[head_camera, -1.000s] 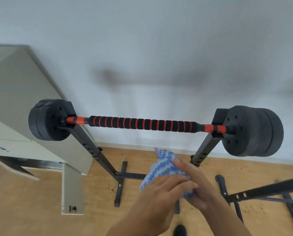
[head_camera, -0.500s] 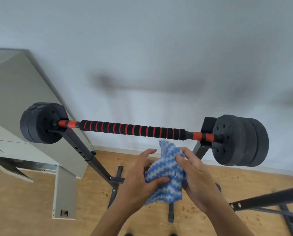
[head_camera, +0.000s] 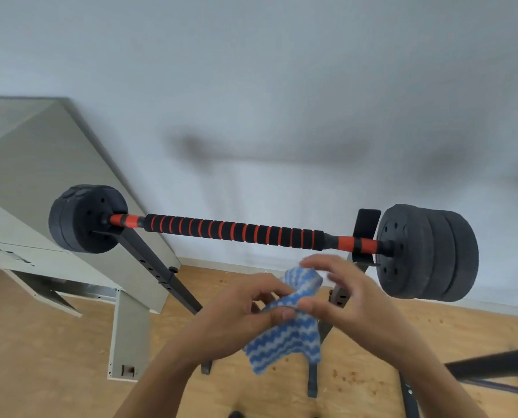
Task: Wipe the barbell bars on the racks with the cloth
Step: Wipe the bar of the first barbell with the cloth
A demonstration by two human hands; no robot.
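A barbell bar (head_camera: 236,232) with a black grip ringed in orange lies across a black rack (head_camera: 158,273), with black weight plates (head_camera: 426,251) at each end. Just below and in front of the bar, both hands hold a blue and white zigzag cloth (head_camera: 288,342). My left hand (head_camera: 236,315) pinches the cloth's upper middle between thumb and fingers. My right hand (head_camera: 348,300) touches the same bunched part with its thumb, its fingers spread and blurred above the cloth. The cloth's lower part hangs loose. Neither hand touches the bar.
A grey-green cabinet or desk (head_camera: 40,206) stands at the left against the white wall. The rack's feet sit on a wooden floor (head_camera: 40,357). A second dark rack bar (head_camera: 492,363) crosses the lower right corner.
Both hands have risen closer to the bar. The cloth has opened from a bunched wad and now hangs down, and the right hand's fingers have lifted off it.
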